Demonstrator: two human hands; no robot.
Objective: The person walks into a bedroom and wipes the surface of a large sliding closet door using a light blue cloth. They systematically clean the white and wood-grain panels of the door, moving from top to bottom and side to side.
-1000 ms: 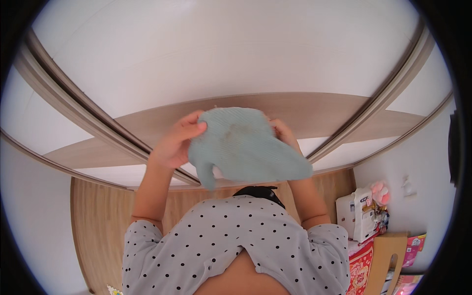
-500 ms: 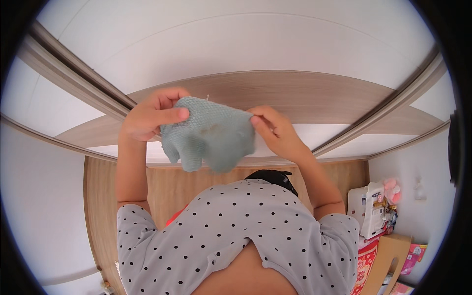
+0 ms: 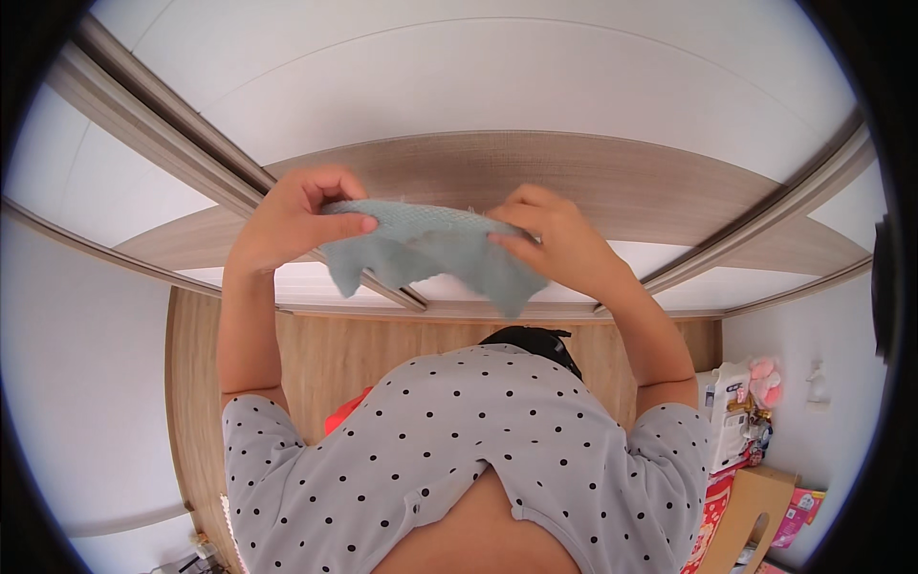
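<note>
A pale blue-green textured cloth (image 3: pixel 430 244) hangs in the air between my two hands, its upper edge drawn nearly straight and its lower part drooping in uneven folds. My left hand (image 3: pixel 311 215) pinches the cloth's left end, thumb on the near side and the other fingers behind it. At the right end, my right hand (image 3: pixel 555 234) grips the same upper edge between thumb and fingers. Part of the right hand's hold is hidden by its own fingers. Loose threads stick up from the top edge.
Ahead stands a wardrobe with white sliding doors (image 3: pixel 535 77) and a wood-grain band (image 3: pixel 612 182). Below is wooden floor (image 3: pixel 316 354). To the right, packages (image 3: pixel 732 411), a pink plush item (image 3: pixel 765 381) and a wooden board with a slot (image 3: pixel 751 517) sit by the wall.
My right hand has moved to the right, stretching the cloth's upper edge wider. The cloth has swung from a face-on, bunched drape to a narrower band. My left hand keeps its hold.
</note>
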